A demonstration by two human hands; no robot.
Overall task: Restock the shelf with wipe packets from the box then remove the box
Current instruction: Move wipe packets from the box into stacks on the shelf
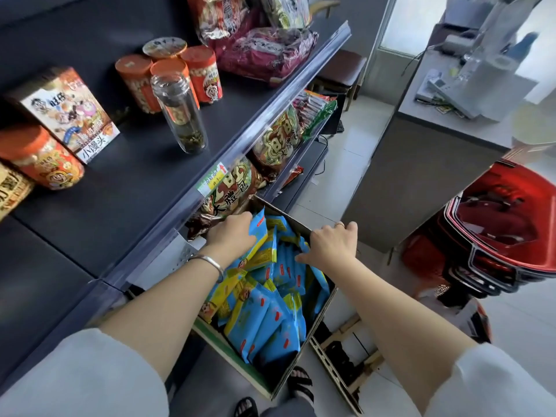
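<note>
As left hand (231, 234) grips packets (264, 320), right hand (331, 245) grips box (288, 218), long axis away

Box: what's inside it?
Blue-and-yellow packets fill the box, loosely heaped. The left hand grips some; the right hand is at its far corner, grip unclear. The bottom is covered.

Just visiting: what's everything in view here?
cardboard box: one, brown, under the shelf edge
wipe packets: many, blue and yellow, inside the box
shelf: one, dark, left
jars: about five, orange-lidded, on the shelf
clear bottle: one, transparent, beside the jars
carton: one, orange and white, shelf left
snack bags: several, red and brown, both shelf tiers
baskets: one stack, red, floor right
counter: one, grey, right
left hand: one, grips wipe packets
right hand: one, grips the box's rim
</note>
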